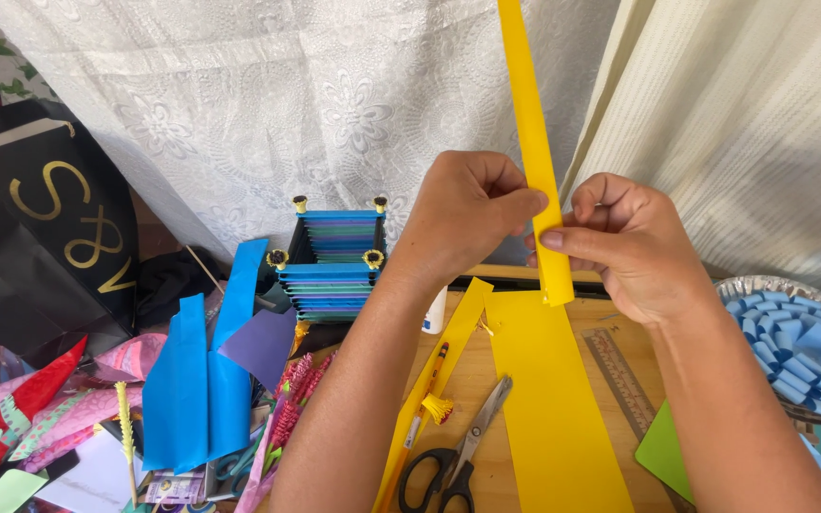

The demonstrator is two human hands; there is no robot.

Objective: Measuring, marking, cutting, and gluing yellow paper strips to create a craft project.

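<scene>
Both grips, left hand (pixel 467 214) and right hand (pixel 624 242), clamped on yellow paper strip (pixel 531 142); black bag (pixel 35 237) far left.

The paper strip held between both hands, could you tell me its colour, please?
Bright yellow; the paper strip shows best in the head view.

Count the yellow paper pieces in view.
3: a folded strip pinched by the left hand and right hand, a wide sheet and a narrow strip on the table. Others may be hidden.

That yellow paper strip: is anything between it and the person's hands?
Nothing visible. The left hand and right hand both pinch the yellow paper strip directly, fingertips on the paper, above the wider yellow sheet lying on the wooden table.
</scene>
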